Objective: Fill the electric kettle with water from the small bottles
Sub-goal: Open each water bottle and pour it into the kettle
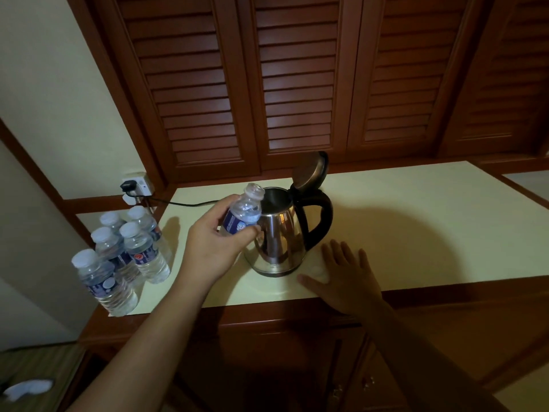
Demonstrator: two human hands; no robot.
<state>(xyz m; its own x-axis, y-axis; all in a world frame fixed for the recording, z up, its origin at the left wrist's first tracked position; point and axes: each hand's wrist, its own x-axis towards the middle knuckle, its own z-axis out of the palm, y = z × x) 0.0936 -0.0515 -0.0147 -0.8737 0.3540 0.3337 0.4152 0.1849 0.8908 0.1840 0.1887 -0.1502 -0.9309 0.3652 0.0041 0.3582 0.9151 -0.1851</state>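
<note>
Kettle (280, 233) sits mid-counter (416, 221) with its lid (310, 169) flipped up. Left hand (217, 242) has its fingers wrapped round an uncapped bottle (245, 212), tilted with the mouth right at the kettle's rim. Right hand (346, 275) lies flat on the counter just beside the kettle, fingers spread. Five capped bottles (130, 251) huddle at the left end.

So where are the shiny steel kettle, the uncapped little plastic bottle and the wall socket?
Shiny steel kettle (277, 242): head view, on its rounded body.
Uncapped little plastic bottle (245, 214): head view, on its clear shoulder.
Wall socket (139, 184): head view, on its white faceplate.
</note>
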